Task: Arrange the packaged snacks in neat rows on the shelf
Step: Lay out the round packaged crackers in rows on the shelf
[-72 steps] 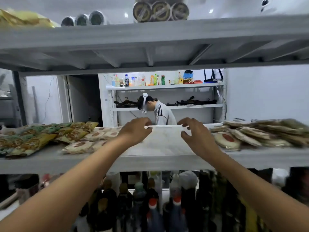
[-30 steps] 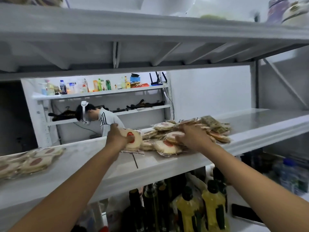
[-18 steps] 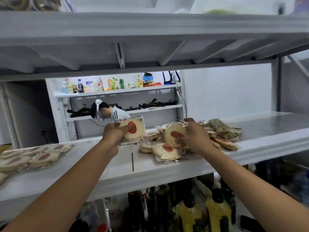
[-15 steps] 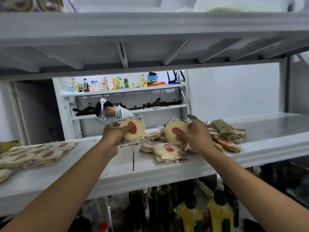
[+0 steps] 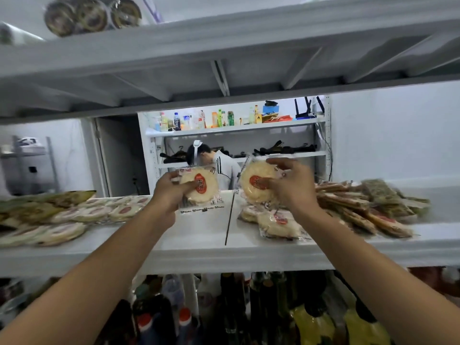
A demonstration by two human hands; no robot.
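My left hand (image 5: pixel 168 192) grips a clear packet with a round pale rice cake and red label (image 5: pixel 202 189), held upright above the white shelf (image 5: pixel 199 235). My right hand (image 5: pixel 292 186) grips a second such packet (image 5: pixel 255 185), also upright. Below the right hand lies a loose pile of the same packets (image 5: pixel 276 221). To its right is a heap of brown and green snack packets (image 5: pixel 368 205). On the shelf's left, similar round packets (image 5: pixel 99 212) lie in overlapping rows beside green-yellow packets (image 5: pixel 32 207).
A dark seam (image 5: pixel 229 217) splits the shelf between my hands. Bottles (image 5: pixel 236 312) stand on the level below. An upper shelf (image 5: pixel 224 38) hangs overhead with round tins (image 5: pixel 92 14). A person (image 5: pixel 219 165) stands behind by another rack.
My hands left the bare middle of the shelf and went to the right pile. Each took one rice cake packet and lifted it upright. The view has swung back leftward.
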